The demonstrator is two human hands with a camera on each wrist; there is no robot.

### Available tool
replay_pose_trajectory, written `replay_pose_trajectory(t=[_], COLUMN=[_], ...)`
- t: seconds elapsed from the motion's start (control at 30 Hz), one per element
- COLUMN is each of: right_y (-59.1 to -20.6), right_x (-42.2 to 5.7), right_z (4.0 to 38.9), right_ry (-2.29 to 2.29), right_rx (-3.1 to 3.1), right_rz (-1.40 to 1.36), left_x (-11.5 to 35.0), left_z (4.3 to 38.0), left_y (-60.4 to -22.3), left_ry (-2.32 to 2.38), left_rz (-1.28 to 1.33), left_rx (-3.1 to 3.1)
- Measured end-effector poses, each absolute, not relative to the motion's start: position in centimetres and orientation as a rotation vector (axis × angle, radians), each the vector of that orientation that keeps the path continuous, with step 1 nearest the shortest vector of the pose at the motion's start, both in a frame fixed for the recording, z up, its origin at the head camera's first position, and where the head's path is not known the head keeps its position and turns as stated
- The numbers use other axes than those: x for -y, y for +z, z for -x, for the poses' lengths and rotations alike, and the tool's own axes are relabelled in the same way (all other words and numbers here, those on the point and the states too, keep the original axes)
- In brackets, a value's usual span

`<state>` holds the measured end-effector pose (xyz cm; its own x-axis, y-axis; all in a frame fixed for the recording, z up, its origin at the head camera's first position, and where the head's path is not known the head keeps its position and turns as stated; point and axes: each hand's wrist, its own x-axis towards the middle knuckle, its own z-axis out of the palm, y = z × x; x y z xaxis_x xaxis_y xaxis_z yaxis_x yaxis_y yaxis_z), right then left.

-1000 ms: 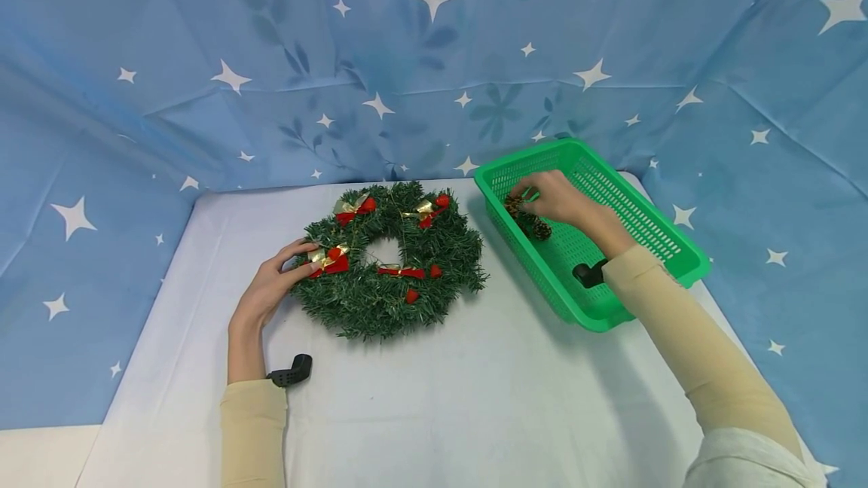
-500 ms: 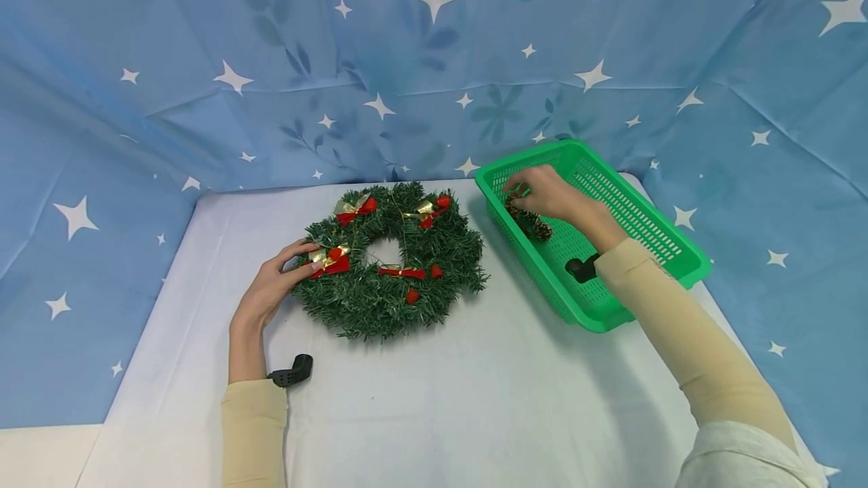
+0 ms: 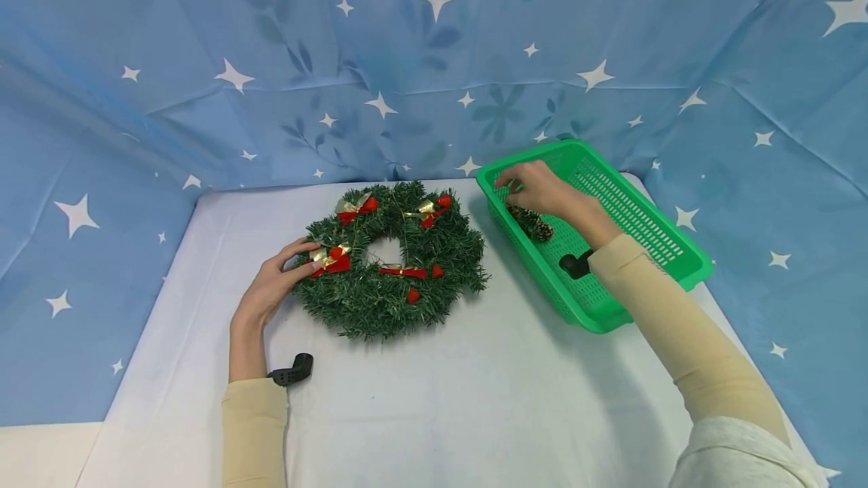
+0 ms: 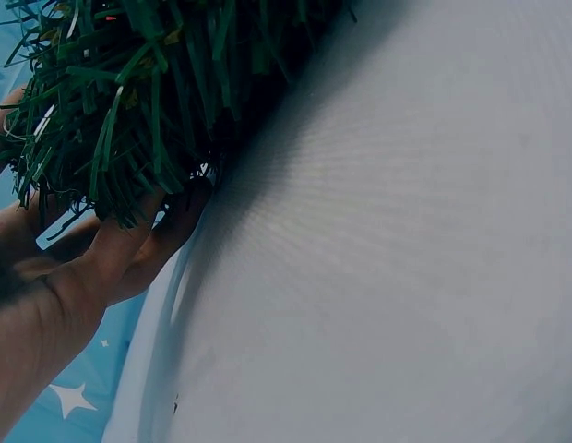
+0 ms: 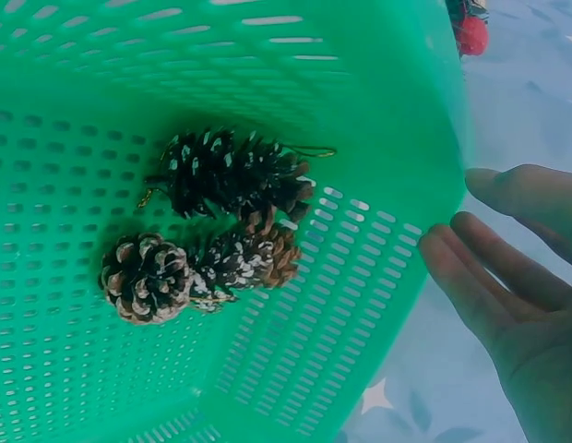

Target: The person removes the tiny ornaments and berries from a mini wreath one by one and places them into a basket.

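A green wreath (image 3: 400,315) trimmed with red and gold bows lies flat, its left edge in the grip of my left hand (image 3: 267,285). In the left wrist view, fingers (image 4: 129,245) reach beneath the green sprigs (image 4: 129,111). My right hand (image 3: 539,190) hovers over the far left corner of a green plastic basket (image 3: 570,315). Thumb and fingers (image 5: 466,277) stand apart close to the rim, with nothing between them. Several pine cones (image 5: 235,171) with white-tipped scales lie inside the basket, one with a gold loop; in the head view the right hand partly covers them.
A white cloth (image 3: 447,405) covers the table under wreath and basket. Behind and at both sides hangs a blue backdrop (image 3: 434,119) printed with stars. The basket's raised walls stand around the pine cones, right of the wreath.
My right hand has drawn up and slightly left, away from the pine cones toward the basket's far left rim. The left hand and the wreath have stayed in place.
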<state>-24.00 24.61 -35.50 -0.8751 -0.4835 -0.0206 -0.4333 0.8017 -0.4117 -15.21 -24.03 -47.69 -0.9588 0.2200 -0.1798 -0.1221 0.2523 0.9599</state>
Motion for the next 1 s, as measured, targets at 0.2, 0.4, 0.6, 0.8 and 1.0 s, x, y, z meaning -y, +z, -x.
replay_pose_trajectory(t=[0.2, 0.4, 0.6, 0.8, 1.0], right_y=[-35.3, -34.9, -34.6, -34.5, -34.8], right_x=[-24.2, -23.4, -22.6, -21.8, -21.2], right_z=[24.2, 24.3, 24.3, 24.4, 24.7], right_ry=[-0.615, -0.61, -0.619, -0.617, -0.614], right_rx=[-2.857, -2.854, -2.831, -2.833, -2.833], right_rz=[0.743, 0.744, 0.714, 0.719, 0.763], left_x=[24.0, 23.9, 23.8, 23.8, 23.8], left_z=[15.2, 15.1, 15.1, 15.1, 15.1], left_y=[-47.6, -47.5, -47.4, -47.4, -47.4], left_ry=[1.766, 1.773, 1.761, 1.761, 1.767], left_rz=[-0.087, -0.082, -0.078, -0.073, -0.069], left_rx=[-2.245, -2.24, -2.251, -2.25, -2.245])
